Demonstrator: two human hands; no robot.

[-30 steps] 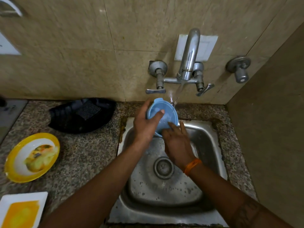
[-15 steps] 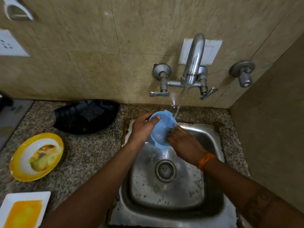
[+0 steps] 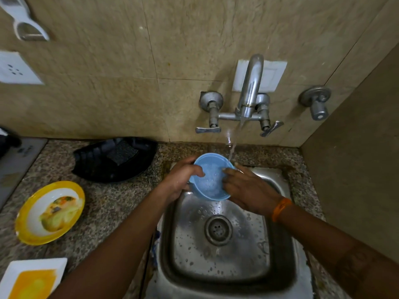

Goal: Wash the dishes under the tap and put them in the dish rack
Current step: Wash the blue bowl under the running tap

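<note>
A small blue bowl (image 3: pixel 210 180) is held over the back edge of the steel sink (image 3: pixel 278 223), tilted with its inside facing me. My left hand (image 3: pixel 180 180) grips its left rim, thumb inside. My right hand (image 3: pixel 244 188) holds the right rim with its fingers inside the bowl. Water runs from the wall tap (image 3: pixel 250 89) and lands at the bowl's right rim and my right fingers. A yellow-rimmed plate (image 3: pixel 50 212) with food remains lies on the counter to the left. A white square plate (image 3: pixel 34 279) with yellow residue sits at the bottom left.
A black tray (image 3: pixel 103 167) holding a dark scrub pad (image 3: pixel 122 152) sits on the granite counter (image 3: pixel 112 203) left of the sink. A side wall closes in on the right. A second valve (image 3: pixel 316 104) and a socket (image 3: pixel 15 69) are on the tiled wall.
The bowl has come down from under the spout toward the sink and tilted more open toward me. My right fingers have moved from its outside into its inside.
</note>
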